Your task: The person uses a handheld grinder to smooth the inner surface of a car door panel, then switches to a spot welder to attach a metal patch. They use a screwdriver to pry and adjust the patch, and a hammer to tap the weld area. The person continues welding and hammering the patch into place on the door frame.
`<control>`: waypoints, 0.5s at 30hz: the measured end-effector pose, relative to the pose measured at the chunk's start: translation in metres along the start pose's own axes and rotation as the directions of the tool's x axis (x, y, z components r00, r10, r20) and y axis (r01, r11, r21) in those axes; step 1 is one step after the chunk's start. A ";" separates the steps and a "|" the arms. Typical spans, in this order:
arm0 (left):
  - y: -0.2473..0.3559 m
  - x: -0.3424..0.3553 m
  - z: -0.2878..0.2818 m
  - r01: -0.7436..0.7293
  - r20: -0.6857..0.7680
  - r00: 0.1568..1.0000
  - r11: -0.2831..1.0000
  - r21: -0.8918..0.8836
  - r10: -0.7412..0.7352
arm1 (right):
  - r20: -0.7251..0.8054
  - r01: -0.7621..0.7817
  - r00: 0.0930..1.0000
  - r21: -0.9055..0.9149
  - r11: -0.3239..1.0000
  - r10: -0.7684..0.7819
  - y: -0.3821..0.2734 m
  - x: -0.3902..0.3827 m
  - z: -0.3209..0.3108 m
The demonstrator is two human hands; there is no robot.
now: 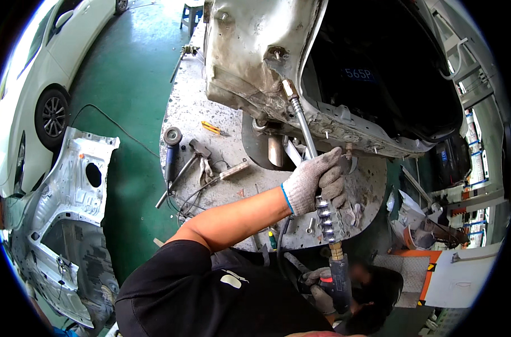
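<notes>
A long dent-pulling gun [306, 128] runs upright through the middle, with a copper tip, a metal shaft, a ribbed silver section and a black rear body. Its tip meets, or is very close to, the dirty white car body panel [238, 70]. My left hand [317, 181], in a grey-white knit glove with a blue cuff edge, wraps round the shaft just above the ribbed section. Lower down, my right hand [321, 292], also gloved, is closed round the gun's grip beside a red trigger; the body partly hides its fingers.
On the speckled bench [182, 121] lie a hammer [199, 150], an angle grinder [172, 146], a yellow cutter knife [211, 128], cables and a green-handled screwdriver [273, 240]. A cut body panel [70, 224] rests on the green floor, near a white car [70, 48].
</notes>
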State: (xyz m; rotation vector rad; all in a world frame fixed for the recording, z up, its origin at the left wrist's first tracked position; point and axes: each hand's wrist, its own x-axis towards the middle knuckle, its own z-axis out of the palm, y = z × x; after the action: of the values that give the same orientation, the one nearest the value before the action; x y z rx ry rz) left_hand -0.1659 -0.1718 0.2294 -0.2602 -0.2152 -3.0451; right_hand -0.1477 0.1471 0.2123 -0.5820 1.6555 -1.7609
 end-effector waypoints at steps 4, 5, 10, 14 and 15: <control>-0.005 -0.007 -0.008 -0.032 -0.048 0.998 0.999 -0.014 0.031 | -0.062 -0.028 0.998 0.070 0.997 0.032 0.015 -0.016 0.003; -0.010 -0.013 -0.011 -0.045 -0.095 0.995 0.998 -0.037 0.041 | -0.045 -0.065 0.997 0.121 0.991 0.071 0.028 -0.023 -0.015; -0.044 -0.046 -0.063 -0.232 -0.675 0.736 0.955 -0.184 0.049 | 0.045 -0.329 0.942 0.338 0.882 0.334 0.056 -0.042 -0.063; -0.056 -0.092 -0.231 -0.378 -0.695 0.672 0.925 -0.024 0.257 | -0.004 -0.379 0.908 0.415 0.827 0.418 0.109 -0.078 -0.116; -0.055 -0.102 -0.261 -0.388 -0.807 0.537 0.921 0.023 0.246 | -0.020 -0.395 0.891 0.456 0.798 0.453 0.121 -0.081 -0.123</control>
State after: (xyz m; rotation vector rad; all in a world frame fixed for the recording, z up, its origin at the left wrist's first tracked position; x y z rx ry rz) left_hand -0.1136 -0.1493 -0.0503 0.9660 0.1381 -2.4736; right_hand -0.1591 0.2912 0.0884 0.1161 1.2655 -1.7655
